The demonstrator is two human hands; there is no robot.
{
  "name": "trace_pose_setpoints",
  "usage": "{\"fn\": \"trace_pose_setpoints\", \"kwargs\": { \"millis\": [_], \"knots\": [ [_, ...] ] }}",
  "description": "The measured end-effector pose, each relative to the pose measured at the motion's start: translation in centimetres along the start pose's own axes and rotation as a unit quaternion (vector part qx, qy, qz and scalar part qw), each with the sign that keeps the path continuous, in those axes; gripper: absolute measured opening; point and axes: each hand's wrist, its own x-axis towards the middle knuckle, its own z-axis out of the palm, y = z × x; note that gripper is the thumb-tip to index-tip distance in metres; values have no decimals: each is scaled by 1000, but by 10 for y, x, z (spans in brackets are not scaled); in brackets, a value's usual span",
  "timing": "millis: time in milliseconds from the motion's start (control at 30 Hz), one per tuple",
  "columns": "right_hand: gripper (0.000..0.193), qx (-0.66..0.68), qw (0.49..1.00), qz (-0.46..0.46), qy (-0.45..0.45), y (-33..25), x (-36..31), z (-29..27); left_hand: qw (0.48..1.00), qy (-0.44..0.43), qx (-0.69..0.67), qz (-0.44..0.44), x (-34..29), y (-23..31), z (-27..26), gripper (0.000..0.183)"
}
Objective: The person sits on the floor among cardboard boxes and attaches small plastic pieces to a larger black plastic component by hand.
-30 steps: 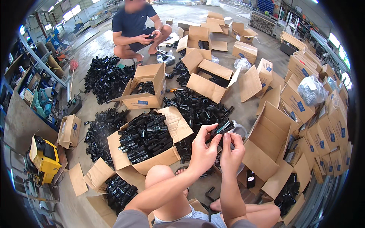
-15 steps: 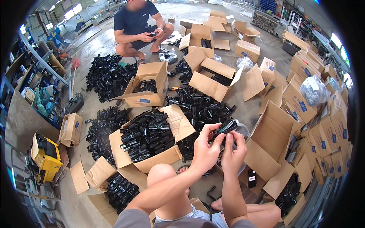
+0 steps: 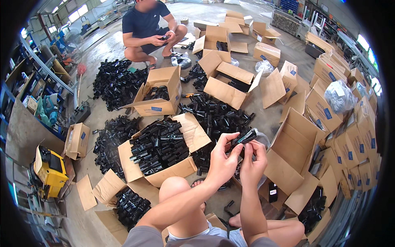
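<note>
Both my hands are raised together above my knees, fingers closed round one short black tubular part (image 3: 247,136). My left hand (image 3: 224,158) pinches its near-left end between thumb and fingers. My right hand (image 3: 252,160) grips the other side, thumb upright against it. Fingers hide much of the part. Just below and behind my hands is a clear plastic bag (image 3: 262,140), partly covered. A pile of similar black parts (image 3: 220,119) lies on the floor beyond them. Left of my hands, an open carton (image 3: 170,175) is heaped with black parts (image 3: 160,146).
A large open carton (image 3: 294,150) stands at my right, a black phone-like device (image 3: 273,192) near it. Stacked cartons (image 3: 347,144) line the far right. Across the piles, a crouching person (image 3: 150,33) holds a small black part. A yellow machine (image 3: 51,173) sits at left.
Almost nothing differs. My hands stay together on the black part, with only a very slight shift of the fingers and of the whole view.
</note>
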Motion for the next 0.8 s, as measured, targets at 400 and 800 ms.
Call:
{"fn": "trace_pose_setpoints", "kwargs": {
  "millis": [400, 800],
  "knots": [
    [32, 122, 969, 161, -145, -27, 6, -45, 979, -173, -74, -75, 18, 20, -23, 52],
    [37, -71, 961, -69, -259, -23, 10, -81, 940, -255, -98, -205, 29, 27, -45, 36]
  ]
}}
